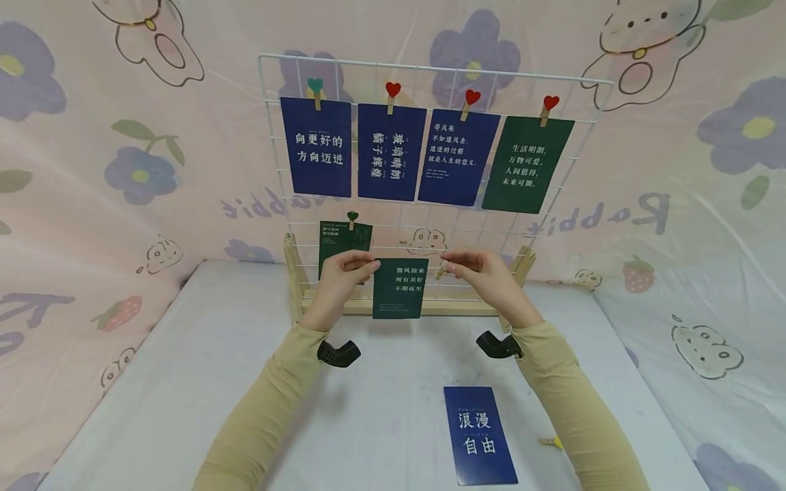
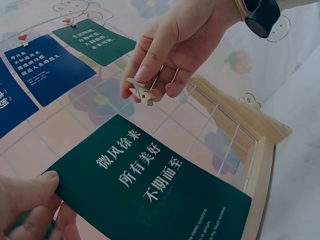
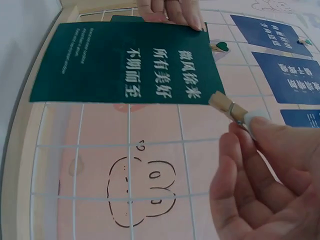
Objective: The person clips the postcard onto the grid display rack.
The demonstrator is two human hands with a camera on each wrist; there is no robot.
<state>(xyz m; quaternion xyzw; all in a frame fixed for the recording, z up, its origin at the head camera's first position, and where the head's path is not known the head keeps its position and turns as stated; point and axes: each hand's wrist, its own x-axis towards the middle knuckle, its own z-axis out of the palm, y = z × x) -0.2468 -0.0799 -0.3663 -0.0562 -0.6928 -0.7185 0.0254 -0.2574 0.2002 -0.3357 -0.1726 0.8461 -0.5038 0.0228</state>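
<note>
My left hand (image 1: 341, 278) pinches a green card (image 1: 399, 290) by its upper left corner, in front of the lower part of a white wire grid (image 1: 442, 67). To the right of that card, my right hand (image 1: 487, 276) pinches a small wooden clothespin (image 3: 230, 107) between thumb and fingers. In the right wrist view the clothespin's tip is close to the card's corner; whether they touch I cannot tell. Behind my left hand hangs another green card (image 1: 331, 235), clipped by a peg with a green heart (image 1: 353, 216) and partly hidden.
Along the grid's upper part hang three blue cards (image 1: 322, 181) and a green card (image 1: 528, 164), each under a heart-topped peg. Wooden feet (image 1: 295, 273) support the grid. On the white table (image 1: 184, 382) lie a blue card (image 1: 481, 436) and a yellow-topped peg (image 1: 550, 442).
</note>
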